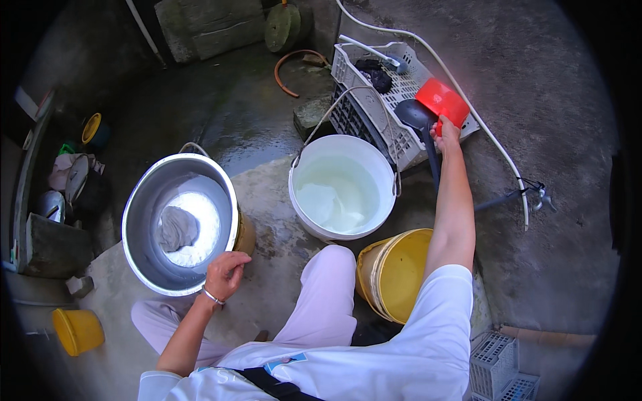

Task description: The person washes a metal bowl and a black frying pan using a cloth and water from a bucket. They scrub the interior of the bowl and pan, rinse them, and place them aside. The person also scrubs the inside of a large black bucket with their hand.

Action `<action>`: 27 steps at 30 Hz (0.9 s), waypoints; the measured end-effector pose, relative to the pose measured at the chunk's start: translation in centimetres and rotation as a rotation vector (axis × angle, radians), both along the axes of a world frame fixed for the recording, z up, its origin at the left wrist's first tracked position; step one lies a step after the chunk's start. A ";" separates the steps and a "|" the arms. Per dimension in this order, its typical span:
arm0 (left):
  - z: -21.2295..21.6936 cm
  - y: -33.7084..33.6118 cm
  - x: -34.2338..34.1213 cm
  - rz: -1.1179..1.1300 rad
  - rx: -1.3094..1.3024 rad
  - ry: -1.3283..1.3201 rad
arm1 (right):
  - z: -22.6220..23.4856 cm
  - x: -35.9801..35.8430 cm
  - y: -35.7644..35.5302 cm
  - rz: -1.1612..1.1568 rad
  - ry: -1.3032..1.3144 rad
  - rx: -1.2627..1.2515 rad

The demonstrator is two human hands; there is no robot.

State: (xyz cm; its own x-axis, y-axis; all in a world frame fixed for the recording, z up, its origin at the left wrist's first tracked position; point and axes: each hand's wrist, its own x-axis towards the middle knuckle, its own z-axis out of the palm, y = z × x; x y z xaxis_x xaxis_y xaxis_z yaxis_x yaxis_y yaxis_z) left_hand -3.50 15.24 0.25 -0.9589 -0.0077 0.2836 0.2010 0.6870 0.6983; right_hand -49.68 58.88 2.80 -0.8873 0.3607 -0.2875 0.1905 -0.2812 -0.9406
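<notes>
My right hand (447, 130) is stretched far out to the right, closed round the handle of a red plastic dipper (444, 100). The dipper is over a light grey plastic crate (402, 137), beside a black ladle-like scoop (416, 113). My left hand (226, 273) hovers by the near right rim of a large metal basin (144, 257), fingers loosely bent and nothing seen in them. Inside the basin lies a wet grey cloth (177, 228). Between my hands stands a white bucket (329, 232) of water, its wire handle raised; a pale shape shows under the water.
A yellow bucket (403, 277) stands by my right knee. A white hose (481, 123) runs along the right wall to a tap (545, 200). A brush (396, 65) lies in the crate. A small yellow bucket (79, 332) is at the left; stacked crates (495, 364) are lower right.
</notes>
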 end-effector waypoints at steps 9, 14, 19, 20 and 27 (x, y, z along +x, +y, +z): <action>0.2 0.2 0.2 -0.003 -0.021 0.006 | 0.8 1.8 0.0 -0.031 -0.123 0.229; -0.1 -0.2 0.4 -0.023 -0.031 0.051 | 1.5 9.1 1.0 -0.012 0.058 0.623; -0.1 -0.3 -0.1 -0.023 0.015 0.025 | 2.1 20.3 5.5 0.047 0.355 0.695; -0.8 -0.2 -0.2 -0.031 0.044 0.010 | 2.7 22.9 6.9 0.048 0.339 0.698; -4.0 -1.9 0.2 -0.100 0.258 -0.092 | 3.1 40.9 18.8 0.037 -0.063 1.017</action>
